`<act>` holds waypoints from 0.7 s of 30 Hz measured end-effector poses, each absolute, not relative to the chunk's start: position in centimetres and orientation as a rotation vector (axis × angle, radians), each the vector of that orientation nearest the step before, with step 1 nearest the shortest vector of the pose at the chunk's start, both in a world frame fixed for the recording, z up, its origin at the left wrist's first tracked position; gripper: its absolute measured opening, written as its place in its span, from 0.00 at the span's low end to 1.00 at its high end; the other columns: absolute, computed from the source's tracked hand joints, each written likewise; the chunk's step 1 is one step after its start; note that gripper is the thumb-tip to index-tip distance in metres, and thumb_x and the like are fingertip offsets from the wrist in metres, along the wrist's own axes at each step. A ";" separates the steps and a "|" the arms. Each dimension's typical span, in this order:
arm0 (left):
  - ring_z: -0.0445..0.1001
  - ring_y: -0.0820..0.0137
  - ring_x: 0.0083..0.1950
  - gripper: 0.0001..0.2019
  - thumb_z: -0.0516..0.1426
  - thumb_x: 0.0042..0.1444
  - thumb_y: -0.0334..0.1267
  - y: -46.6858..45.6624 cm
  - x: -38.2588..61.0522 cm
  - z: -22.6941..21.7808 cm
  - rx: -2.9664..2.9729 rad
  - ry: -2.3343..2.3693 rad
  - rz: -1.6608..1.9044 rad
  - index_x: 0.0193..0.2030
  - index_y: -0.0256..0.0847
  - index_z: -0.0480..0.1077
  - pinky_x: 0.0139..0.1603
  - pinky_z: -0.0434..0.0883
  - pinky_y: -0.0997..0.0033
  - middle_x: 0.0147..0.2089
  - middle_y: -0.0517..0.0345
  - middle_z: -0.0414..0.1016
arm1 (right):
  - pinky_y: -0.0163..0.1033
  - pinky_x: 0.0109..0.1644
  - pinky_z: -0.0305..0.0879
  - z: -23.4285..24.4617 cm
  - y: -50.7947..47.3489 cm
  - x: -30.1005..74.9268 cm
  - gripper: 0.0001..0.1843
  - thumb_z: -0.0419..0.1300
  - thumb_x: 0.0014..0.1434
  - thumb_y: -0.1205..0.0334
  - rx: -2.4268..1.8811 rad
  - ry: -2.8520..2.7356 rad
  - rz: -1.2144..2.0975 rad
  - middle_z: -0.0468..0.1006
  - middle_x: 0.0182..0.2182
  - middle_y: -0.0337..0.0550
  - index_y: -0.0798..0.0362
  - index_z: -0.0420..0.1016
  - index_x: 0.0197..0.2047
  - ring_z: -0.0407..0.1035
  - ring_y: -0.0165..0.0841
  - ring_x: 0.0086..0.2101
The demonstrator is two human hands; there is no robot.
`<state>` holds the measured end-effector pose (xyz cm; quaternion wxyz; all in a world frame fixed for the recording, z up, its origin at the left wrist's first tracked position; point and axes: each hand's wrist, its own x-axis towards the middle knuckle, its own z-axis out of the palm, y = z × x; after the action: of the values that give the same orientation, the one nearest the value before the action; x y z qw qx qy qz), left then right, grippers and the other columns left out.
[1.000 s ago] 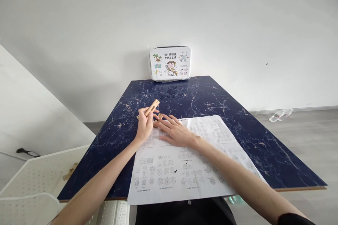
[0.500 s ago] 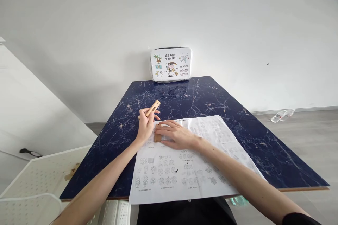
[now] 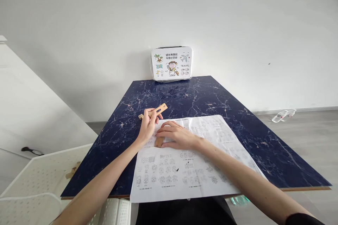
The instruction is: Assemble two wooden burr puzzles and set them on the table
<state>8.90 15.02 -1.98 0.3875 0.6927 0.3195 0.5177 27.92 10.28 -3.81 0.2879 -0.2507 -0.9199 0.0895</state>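
Note:
My left hand [image 3: 148, 123] is closed around a long wooden block [image 3: 161, 107] with a slot in its middle and a mark near its far end. It holds the block tilted above the table, left of the paper's top edge. Just beside it, my right hand [image 3: 176, 134] rests over the paper sheet [image 3: 163, 197], its thumb and fingers around a second wooden block [image 3: 159, 142]. Most of that second block is covered by the fingers; only its near end shows. Small line diagrams are printed across the sheet.
The dark blue marbled table [image 3: 264, 161] carries the sheet. At its far edge a white case with cartoon prints [image 3: 172, 64] stands against the wall. A white perforated unit [image 3: 34, 172] is at the lower left, and plastic bottles [image 3: 283, 115] lie on the floor at right.
The block in my left hand has turned flatter, its far end swinging right and slightly down. The block under my right hand has tilted and shifted a little toward me.

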 end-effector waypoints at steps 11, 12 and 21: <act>0.72 0.72 0.35 0.16 0.51 0.74 0.49 14.8 8.9 -1.9 1.723 0.838 1.154 0.59 0.40 0.65 0.41 0.72 0.66 0.48 0.51 0.78 | 0.48 0.56 0.72 -4.2 10.1 27.2 0.14 0.66 0.68 0.55 -0.703 -2.391 0.354 0.78 0.48 0.48 0.48 0.80 0.55 0.67 0.43 0.52; 0.73 0.71 0.36 0.17 0.51 0.74 0.49 14.8 8.9 -1.9 1.717 0.836 1.132 0.60 0.39 0.66 0.42 0.72 0.66 0.50 0.49 0.78 | 0.48 0.56 0.72 -4.2 10.0 27.2 0.14 0.67 0.68 0.55 -0.696 -2.382 0.355 0.77 0.47 0.48 0.49 0.80 0.54 0.68 0.43 0.51; 0.79 0.62 0.49 0.21 0.56 0.70 0.52 14.8 8.8 -2.1 1.556 0.820 1.086 0.60 0.41 0.73 0.50 0.75 0.62 0.60 0.46 0.79 | 0.45 0.50 0.76 -3.3 10.1 27.3 0.09 0.54 0.76 0.58 -0.736 -1.967 0.451 0.74 0.50 0.51 0.51 0.74 0.48 0.73 0.39 0.50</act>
<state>8.77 14.81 -2.08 0.5116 0.6468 0.3408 0.4514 27.34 10.06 -3.30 0.4767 -0.3012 -0.8050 0.1846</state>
